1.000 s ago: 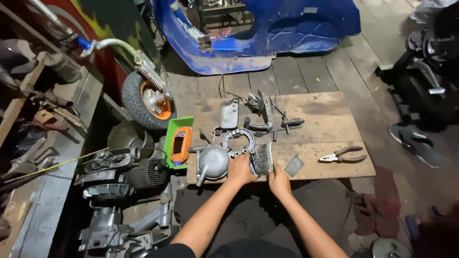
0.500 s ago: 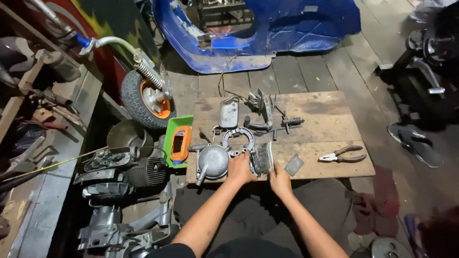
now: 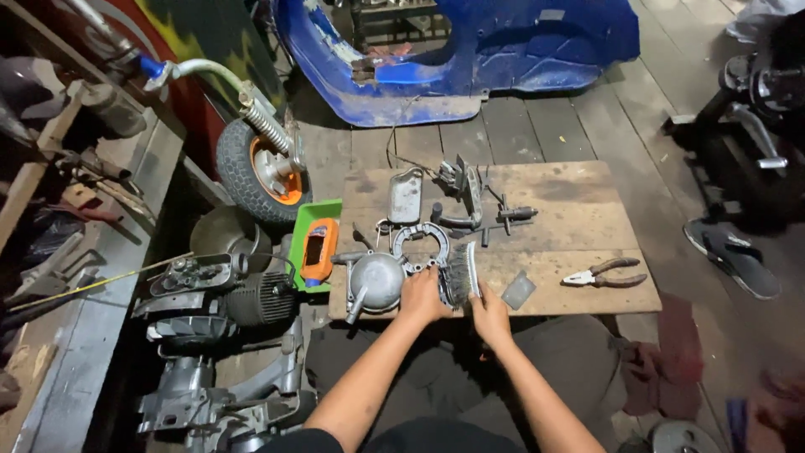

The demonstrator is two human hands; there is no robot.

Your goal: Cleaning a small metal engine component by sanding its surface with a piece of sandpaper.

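While both forearms reach straight out from the near edge, the left hand (image 3: pixel 422 295) presses curled on a dark metal part (image 3: pixel 442 283) at the near side of the wooden bench (image 3: pixel 579 220), and the right hand (image 3: pixel 489 312) grips the wire brush (image 3: pixel 464 273) beside it. A domed metal cover (image 3: pixel 376 282) lies just left, pliers (image 3: pixel 605 274) well right.

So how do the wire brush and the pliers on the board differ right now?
The wire brush is in hand, tipped on edge between the left hand and right hand; the pliers lie flat and untouched to the right. The brush shows grey bristles, the pliers dark handles. Both are on the wooden board.
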